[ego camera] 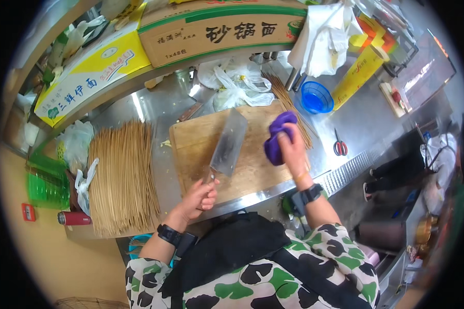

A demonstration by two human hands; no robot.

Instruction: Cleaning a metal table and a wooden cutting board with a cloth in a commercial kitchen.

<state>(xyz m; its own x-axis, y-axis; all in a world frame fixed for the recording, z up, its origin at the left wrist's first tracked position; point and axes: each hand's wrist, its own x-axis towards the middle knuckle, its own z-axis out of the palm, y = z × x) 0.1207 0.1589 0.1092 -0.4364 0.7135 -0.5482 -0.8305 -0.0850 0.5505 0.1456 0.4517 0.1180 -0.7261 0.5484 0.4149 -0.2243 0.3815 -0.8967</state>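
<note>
A Chinese cleaver (pixel 230 143) is gripped by its handle in my left hand (pixel 199 197). Its broad metal blade slants up and to the right over a wooden cutting board (pixel 193 154). My right hand (pixel 292 148) clutches a bunched purple cloth (pixel 275 145) above the board's right side, apart from the blade. The board rests on a stainless steel counter (pixel 164 135) and has darker, damp-looking patches. Just left of it lies a broad pile of thin bamboo skewers (pixel 121 177).
More skewers (pixel 288 100) lie right of the board, near a blue plastic basket (pixel 317 97) and red-handled scissors (pixel 340 146). Plastic bags (pixel 241 87) sit behind. A shelf with cardboard boxes (pixel 224 34) overhangs the back. A person (pixel 404 162) stands at far right.
</note>
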